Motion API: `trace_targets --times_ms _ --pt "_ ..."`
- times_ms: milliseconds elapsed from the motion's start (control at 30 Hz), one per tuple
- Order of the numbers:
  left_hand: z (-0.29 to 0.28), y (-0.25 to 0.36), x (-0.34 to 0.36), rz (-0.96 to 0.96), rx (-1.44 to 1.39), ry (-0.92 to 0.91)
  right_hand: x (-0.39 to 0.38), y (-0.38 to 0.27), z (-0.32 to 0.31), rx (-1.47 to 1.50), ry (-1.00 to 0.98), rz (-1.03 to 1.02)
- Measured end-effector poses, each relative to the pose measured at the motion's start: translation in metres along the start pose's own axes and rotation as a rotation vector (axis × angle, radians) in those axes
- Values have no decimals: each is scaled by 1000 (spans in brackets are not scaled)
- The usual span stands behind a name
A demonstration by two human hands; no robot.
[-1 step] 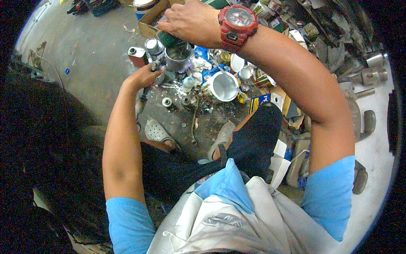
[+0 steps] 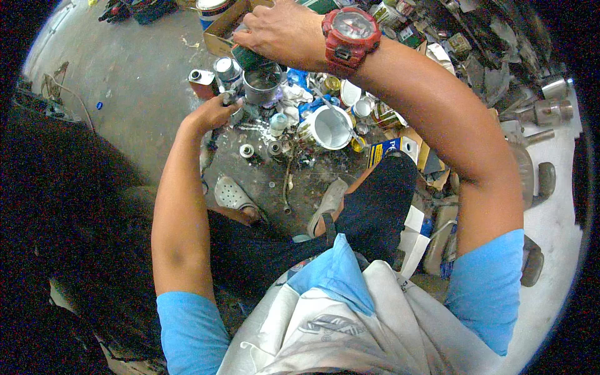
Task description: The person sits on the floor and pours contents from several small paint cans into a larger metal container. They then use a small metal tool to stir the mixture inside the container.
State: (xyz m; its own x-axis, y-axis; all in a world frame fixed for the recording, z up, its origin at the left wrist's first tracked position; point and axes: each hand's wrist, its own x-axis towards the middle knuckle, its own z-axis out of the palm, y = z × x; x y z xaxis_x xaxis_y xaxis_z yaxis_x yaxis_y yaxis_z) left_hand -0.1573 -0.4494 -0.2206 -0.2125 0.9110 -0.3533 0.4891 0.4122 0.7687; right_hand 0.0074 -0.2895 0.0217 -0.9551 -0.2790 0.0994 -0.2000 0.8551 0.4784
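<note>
My right hand (image 2: 281, 34), with a red watch on its wrist, is wrapped round a dark green can (image 2: 248, 57). The can tilts down over a grey metal cup (image 2: 262, 95), its lower end at the cup's mouth. My left hand (image 2: 215, 114) is closed on what looks like a spray gun (image 2: 231, 98), close beside the cup; a dark hose hangs below that hand. Whether liquid runs from the can is too small to tell. Left of the cup stand a silver-lidded can (image 2: 226, 67) and a reddish-brown can with a white top (image 2: 201, 81).
A white-lined open bucket (image 2: 331, 127) stands right of the cup, among crumpled rags (image 2: 295, 97) and several small tins. Small bottles (image 2: 247, 150) stand on the stained floor before my feet. A cardboard box (image 2: 219, 39) lies beyond; clutter and a blue-yellow box (image 2: 390, 150) are at right.
</note>
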Motion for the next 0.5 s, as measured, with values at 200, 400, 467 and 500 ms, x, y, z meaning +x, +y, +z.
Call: trace_targets --times_ms 200,400,467,500 --pt "-3 15 -4 -152 -6 -19 -5 7 13 17 53 21" --pt "-9 28 -13 -164 -109 -2 -27 18 32 178 -110 271" --pt "-12 26 -18 -225 -82 -1 -46 25 40 269 -138 311" --pt "-14 24 -19 -241 -72 7 -57 24 46 314 -37 298"
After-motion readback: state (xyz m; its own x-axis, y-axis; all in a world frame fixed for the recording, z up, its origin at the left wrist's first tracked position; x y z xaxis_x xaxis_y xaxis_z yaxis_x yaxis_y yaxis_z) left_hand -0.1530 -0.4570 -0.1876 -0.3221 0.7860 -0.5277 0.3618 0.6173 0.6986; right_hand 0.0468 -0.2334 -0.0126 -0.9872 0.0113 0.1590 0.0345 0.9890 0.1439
